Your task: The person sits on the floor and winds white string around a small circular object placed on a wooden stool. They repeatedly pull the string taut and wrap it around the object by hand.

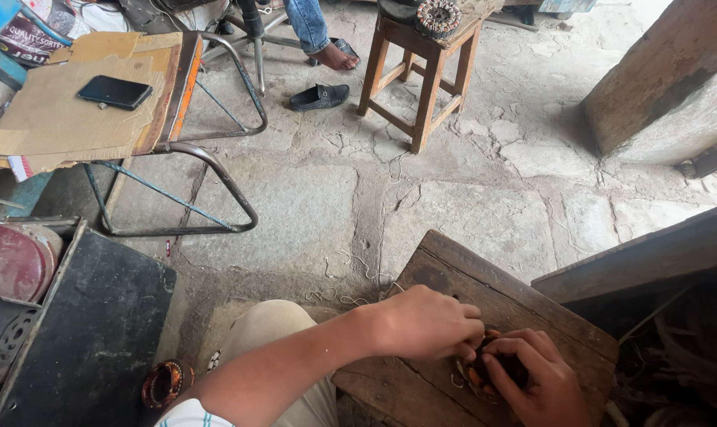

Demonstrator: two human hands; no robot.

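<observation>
Most of the round wound coil (485,370) is being covered by the left hand (425,323) and the right hand (532,379) closed around it. The right hand's wrist is being cut off by the bottom edge. Farther off, beyond the grip, another person's leg (311,28) is being cropped at the top edge.

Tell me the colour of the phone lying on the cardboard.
Black flat phone, clearest in the head view.

Round copper-wound coil (497,370) flat on worn wooden board (453,277); mostly hidden
</observation>
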